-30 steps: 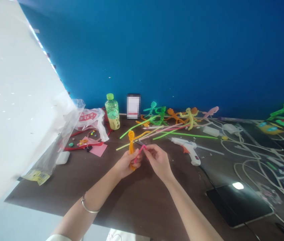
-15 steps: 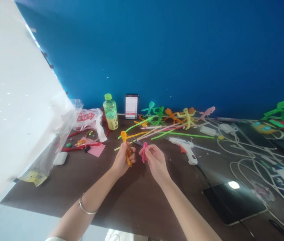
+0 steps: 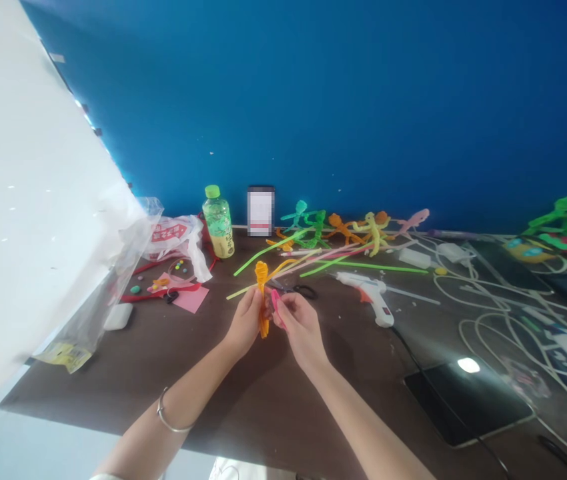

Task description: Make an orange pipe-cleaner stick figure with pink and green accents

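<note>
My left hand (image 3: 245, 320) is closed on an orange pipe-cleaner figure (image 3: 262, 280), held upright with its looped head above the fingers and its stems hanging below. Between the thumb and fingers of my right hand (image 3: 299, 327) is a folded pink pipe cleaner (image 3: 277, 303). The pink piece is close beside the orange figure; whether they touch I cannot tell. Behind my right hand lie scissors (image 3: 306, 291), partly hidden. Loose pipe cleaners (image 3: 348, 265) in green, pink and yellow spread over the table past my hands.
Several pipe-cleaner figures (image 3: 374, 233) lean along the blue wall. A green-capped bottle (image 3: 218, 227) and a phone (image 3: 261, 212) stand at the back. To the right are a glue gun (image 3: 376, 300), a black tablet (image 3: 463, 407) and tangled white cables (image 3: 483, 320). Plastic bags (image 3: 173, 237) lie left.
My left hand has turned the orange figure more upright and shifted it right. My right hand has brought the pink pipe cleaner left, up to the figure. The scissors' handles now show more.
</note>
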The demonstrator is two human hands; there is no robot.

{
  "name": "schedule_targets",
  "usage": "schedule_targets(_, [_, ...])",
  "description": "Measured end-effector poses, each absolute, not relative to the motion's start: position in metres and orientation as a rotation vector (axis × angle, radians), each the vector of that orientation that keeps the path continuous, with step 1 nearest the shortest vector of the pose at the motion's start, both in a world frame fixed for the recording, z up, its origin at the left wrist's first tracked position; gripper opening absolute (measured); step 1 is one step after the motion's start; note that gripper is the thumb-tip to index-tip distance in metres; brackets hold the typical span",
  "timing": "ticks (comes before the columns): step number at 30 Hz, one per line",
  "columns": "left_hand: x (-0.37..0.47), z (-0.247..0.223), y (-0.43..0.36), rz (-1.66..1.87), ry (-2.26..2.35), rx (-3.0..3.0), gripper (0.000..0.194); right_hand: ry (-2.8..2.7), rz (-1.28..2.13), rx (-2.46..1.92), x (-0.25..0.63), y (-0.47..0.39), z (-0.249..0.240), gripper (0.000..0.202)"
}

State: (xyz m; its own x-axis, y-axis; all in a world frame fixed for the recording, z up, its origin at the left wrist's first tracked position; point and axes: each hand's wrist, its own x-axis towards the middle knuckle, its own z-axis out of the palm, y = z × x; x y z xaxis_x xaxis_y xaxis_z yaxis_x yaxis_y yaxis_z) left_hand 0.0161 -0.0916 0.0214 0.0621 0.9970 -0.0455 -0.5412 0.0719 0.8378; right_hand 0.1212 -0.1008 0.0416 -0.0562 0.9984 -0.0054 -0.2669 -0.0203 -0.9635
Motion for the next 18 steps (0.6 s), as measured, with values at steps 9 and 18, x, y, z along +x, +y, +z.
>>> schedule_targets(9, [0.021,0.024,-0.097,1.315,0.820,0.776,0.032,-1.020,1.365,-1.026,0.119,-0.101,0.037,0.025])
schedule_targets(18, [0.021,0.019,-0.097,1.339,0.858,0.772,0.036,-1.022,1.359,-1.008,0.117,-0.100,0.030,0.023])
